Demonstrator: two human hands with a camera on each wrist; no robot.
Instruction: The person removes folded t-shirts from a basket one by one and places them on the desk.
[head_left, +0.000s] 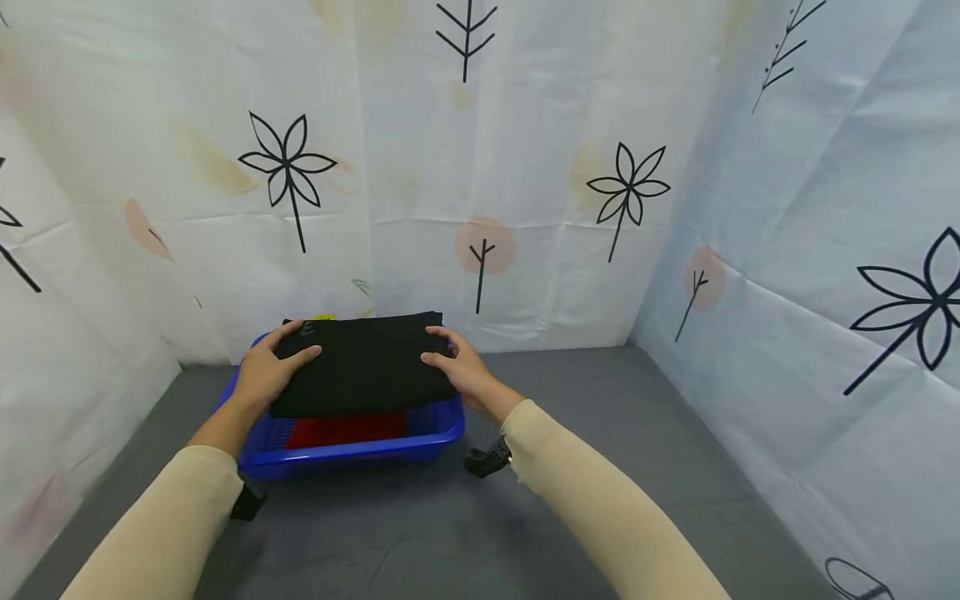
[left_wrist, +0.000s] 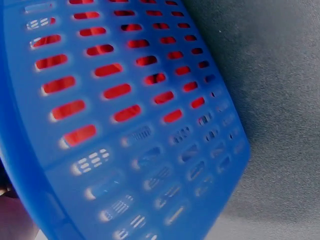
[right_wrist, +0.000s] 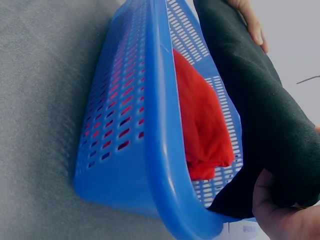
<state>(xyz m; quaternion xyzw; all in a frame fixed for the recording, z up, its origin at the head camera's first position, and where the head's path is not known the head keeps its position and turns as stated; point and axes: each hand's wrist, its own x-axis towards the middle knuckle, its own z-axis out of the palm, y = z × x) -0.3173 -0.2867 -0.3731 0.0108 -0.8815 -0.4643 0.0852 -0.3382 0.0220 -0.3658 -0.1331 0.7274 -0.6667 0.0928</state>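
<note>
A folded black cloth (head_left: pixel 367 367) is held by both hands over a blue plastic basket (head_left: pixel 352 451). My left hand (head_left: pixel 266 367) grips its left end, thumb on the near face. At the right end my right hand (head_left: pixel 465 367) pinches it, thumb in front. In the right wrist view the black cloth (right_wrist: pixel 260 95) overhangs the basket's far side, the right hand (right_wrist: pixel 285 215) at its lower end. Folded red cloth (right_wrist: pixel 202 120) lies inside the basket. Through the slotted wall of the basket (left_wrist: pixel 115 145) red shows in the left wrist view, where the left hand is mostly out of frame.
A bit of something yellow (head_left: pixel 323 317) peeks out behind the black cloth. The grey tabletop (head_left: pixel 585 467) meets patterned white fabric walls (head_left: pixel 525 150) at the back and sides. A black strapped device (head_left: pixel 487 458) hangs under the right wrist.
</note>
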